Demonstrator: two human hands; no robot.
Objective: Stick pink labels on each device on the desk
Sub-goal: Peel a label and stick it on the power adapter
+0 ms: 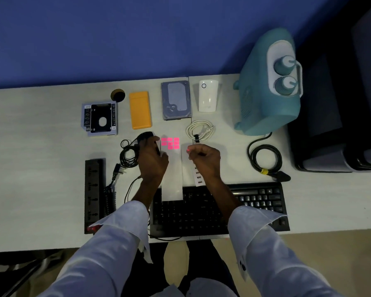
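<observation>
Head view: right hand (204,160) pinches pink label (188,150); left hand (152,159) grips label sheet (172,174).

No words, brands or numbers could be read. The one clear sign was a dark ring at the far end of the white plug-in device (208,95). Print on the drive tray (99,112), far left, and on the near keyboard (259,202) was too small to read.
</observation>
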